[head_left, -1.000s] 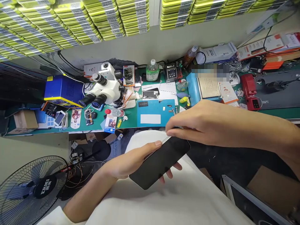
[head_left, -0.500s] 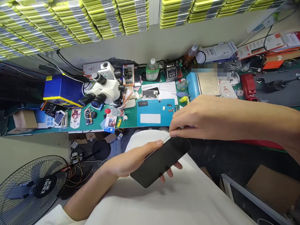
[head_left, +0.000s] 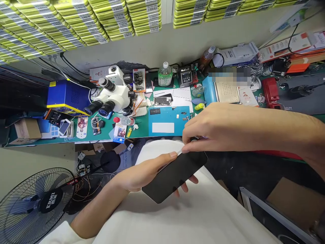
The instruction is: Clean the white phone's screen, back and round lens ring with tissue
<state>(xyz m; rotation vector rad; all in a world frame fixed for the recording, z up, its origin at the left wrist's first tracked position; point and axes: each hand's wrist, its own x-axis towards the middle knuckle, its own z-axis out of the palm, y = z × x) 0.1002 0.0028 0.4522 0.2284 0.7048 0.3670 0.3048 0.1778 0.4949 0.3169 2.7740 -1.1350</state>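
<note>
A fan (head_left: 35,203) stands far left. The left hand (head_left: 137,176) holds the phone (head_left: 175,176) over the lap. The right hand (head_left: 215,127) pinches a thin tool at its top corner, seemingly prying; gentle pressure seems wise.

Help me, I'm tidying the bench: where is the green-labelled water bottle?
In the head view the water bottle stands at the back of the green bench, centre, right of the microscope.

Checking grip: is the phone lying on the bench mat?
No, the left hand holds the phone up over the lap, while the right hand pinches its top corner.
</note>
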